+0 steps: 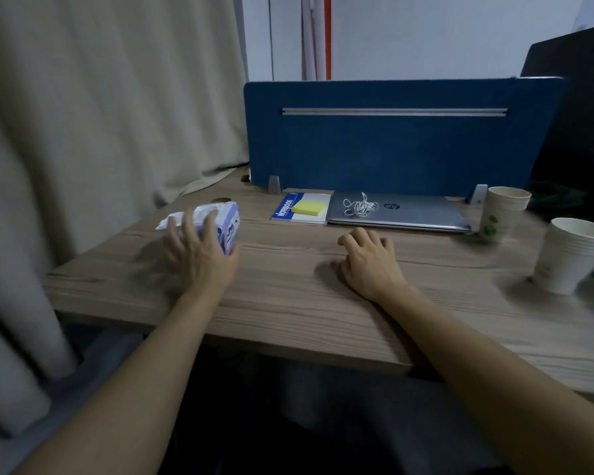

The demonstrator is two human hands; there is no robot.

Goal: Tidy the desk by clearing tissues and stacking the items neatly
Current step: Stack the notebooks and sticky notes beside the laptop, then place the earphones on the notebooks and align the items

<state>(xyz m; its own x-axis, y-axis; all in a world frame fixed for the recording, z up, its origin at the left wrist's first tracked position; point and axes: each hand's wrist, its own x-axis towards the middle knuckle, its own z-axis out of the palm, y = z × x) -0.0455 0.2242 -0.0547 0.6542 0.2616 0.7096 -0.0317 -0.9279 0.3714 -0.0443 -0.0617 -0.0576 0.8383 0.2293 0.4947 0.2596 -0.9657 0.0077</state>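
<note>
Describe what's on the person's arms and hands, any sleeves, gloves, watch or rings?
Both forearms are bare up to the frame edge, with no sleeves showing. The left hand and right hand wear no gloves, and no watch, bracelet or rings show.

Your wooden desk (pixel 288 296) fills mid-frame. Directly on it: tissue pack (pixel 225 222) centre-left, notebook (pixel 300 209) and closed laptop (pixel 402 214) centre, two paper cup stacks (pixel 501 214) (pixel 570 255) at right.

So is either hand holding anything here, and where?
The left hand grips the tissue pack around its near end; the right hand rests empty on the desk.
</note>
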